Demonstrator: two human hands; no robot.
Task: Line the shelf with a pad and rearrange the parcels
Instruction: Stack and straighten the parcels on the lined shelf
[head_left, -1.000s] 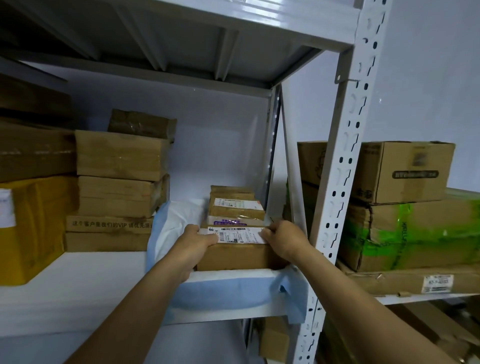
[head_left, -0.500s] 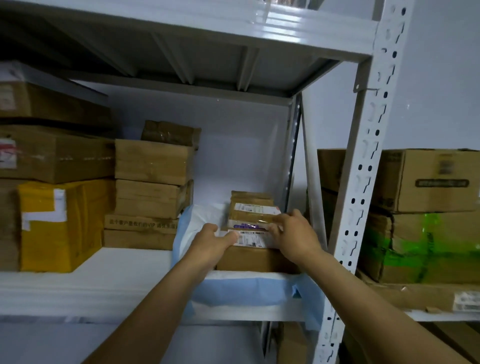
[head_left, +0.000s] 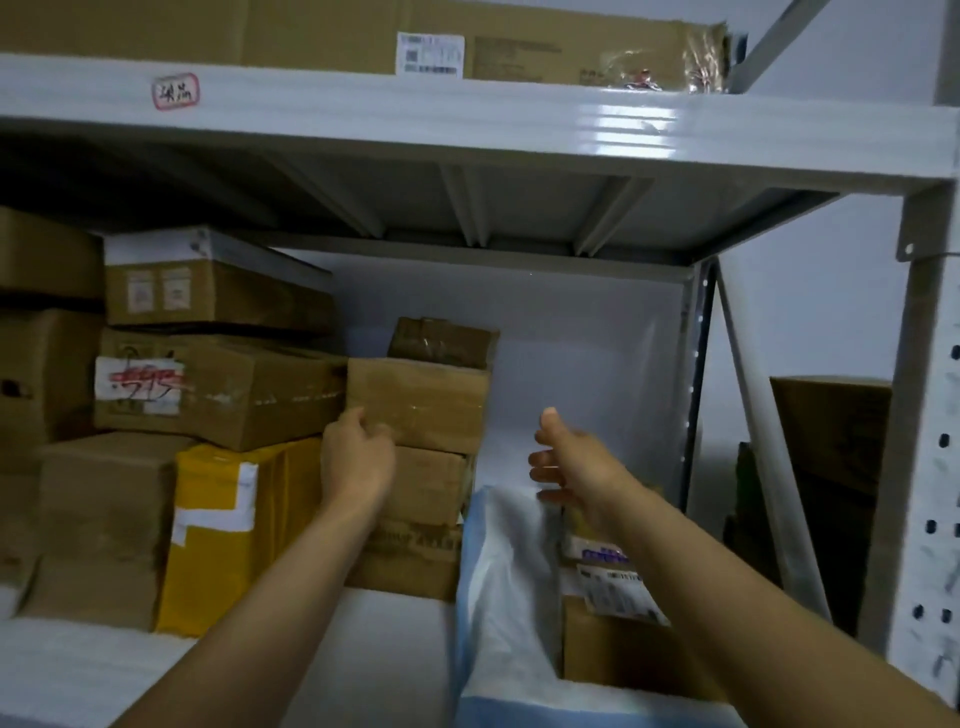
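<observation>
Blue-white pad (head_left: 506, 577) lies rumpled, left edge upturned, beneath the right parcels (head_left: 618, 644). The left hand (head_left: 356, 460) curls its fingers on a box (head_left: 421, 402) corner; the right hand (head_left: 582, 462) has fingers spread apart.

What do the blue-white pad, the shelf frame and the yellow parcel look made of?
Pad: thin soft sheet, perhaps nonwoven or plastic-backed paper; it creases and drapes. Shelf frame: painted metal, pale grey, glossy glare, punched holes. Yellow parcel: seemingly wrapped in yellow tape or film, faint sheen, white strip.
</observation>
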